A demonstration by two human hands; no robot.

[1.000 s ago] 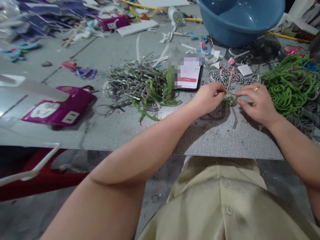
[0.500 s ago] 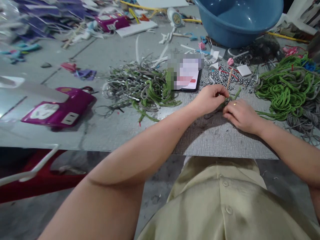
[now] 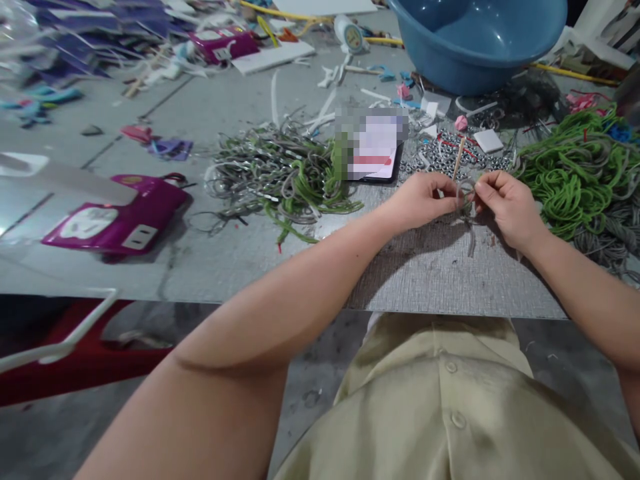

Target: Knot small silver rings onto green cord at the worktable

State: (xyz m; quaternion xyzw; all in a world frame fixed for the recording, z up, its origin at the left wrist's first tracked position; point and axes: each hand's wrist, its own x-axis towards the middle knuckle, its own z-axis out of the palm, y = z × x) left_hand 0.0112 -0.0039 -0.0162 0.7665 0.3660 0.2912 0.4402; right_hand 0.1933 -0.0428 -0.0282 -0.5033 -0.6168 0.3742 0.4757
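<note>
Left hand [image 3: 425, 199] and right hand [image 3: 511, 205] pinch grey cord [image 3: 471, 241], loop open (knot unclear); green bundle [image 3: 567, 200] at right looks unworked.

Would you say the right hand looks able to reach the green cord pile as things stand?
Probably yes: the green cord pile lies close beside the right hand, with nothing visible between them, though that hand appears to be pinching grey cord and might need freeing first.
</note>
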